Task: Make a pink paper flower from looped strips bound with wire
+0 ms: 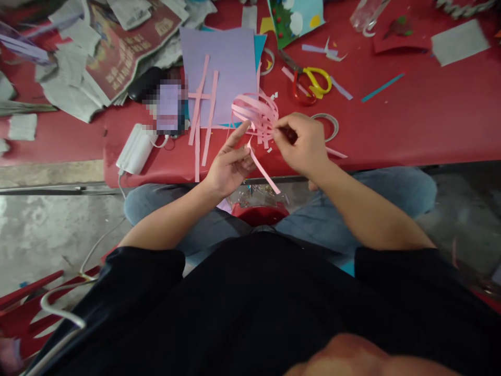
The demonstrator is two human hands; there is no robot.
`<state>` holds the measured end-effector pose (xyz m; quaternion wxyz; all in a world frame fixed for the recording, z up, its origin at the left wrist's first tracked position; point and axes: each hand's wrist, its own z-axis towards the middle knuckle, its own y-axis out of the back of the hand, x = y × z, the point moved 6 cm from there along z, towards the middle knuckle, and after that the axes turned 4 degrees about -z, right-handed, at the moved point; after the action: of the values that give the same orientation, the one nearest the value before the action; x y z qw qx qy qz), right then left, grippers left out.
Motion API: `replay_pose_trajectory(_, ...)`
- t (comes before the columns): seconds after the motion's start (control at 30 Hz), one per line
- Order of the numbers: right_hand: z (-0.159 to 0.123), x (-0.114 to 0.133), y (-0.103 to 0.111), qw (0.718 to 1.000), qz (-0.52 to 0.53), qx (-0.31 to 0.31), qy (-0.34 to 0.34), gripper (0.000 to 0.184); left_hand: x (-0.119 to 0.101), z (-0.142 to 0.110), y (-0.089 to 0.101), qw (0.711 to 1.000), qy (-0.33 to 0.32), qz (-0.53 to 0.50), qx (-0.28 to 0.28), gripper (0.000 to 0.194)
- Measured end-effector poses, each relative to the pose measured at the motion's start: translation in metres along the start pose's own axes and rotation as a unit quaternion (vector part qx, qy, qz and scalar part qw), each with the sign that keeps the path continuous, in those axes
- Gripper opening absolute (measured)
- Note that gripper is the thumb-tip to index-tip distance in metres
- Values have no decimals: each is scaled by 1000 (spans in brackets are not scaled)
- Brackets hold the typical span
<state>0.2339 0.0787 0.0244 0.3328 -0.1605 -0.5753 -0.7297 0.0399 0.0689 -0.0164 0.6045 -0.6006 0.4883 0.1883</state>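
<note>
My right hand (301,143) is closed in a pinch on a bundle of looped pink paper strips (256,112) just above the red table's (410,130) front edge. My left hand (230,164) sits beside it with the index finger stretched toward the loops and the other fingers curled on a long pink strip (264,175) that hangs down toward my lap. More loose pink strips (203,112) lie on a lavender paper sheet (227,68) behind the hands.
Red and yellow scissors (313,83) and a tape ring (329,125) lie right of the sheet. A white power bank (135,149) with cable, a phone and crumpled newspapers (113,47) are at left. A small red container (260,211) rests in my lap.
</note>
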Motion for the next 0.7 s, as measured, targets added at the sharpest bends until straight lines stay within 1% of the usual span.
replay_pose_trajectory(0.07,0,9,-1,999,22,-14,19,28,6,4,1,998,-29,38,28,52)
replay_pose_trajectory(0.1,1,12,-2,999,13,-12,35,29,8,5,2,997,-45,56,36,51)
replay_pose_trajectory(0.17,4,16,-7,997,-30,6,71,31,11,7,4,993,-69,79,44,50)
replay_pose_trajectory(0.27,8,16,-12,991,-80,26,106,33,13,8,5,991,-81,92,52,49)
replay_pose_trajectory(0.4,11,16,-10,994,-43,29,92,31,12,8,5,987,-99,116,48,47)
replay_pose_trajectory(0.5,11,18,-9,996,-16,39,83,35,11,7,5,984,-110,130,46,46)
replay_pose_trajectory(0.7,9,12,-14,995,-10,43,95,48,13,7,6,991,-77,96,57,48)
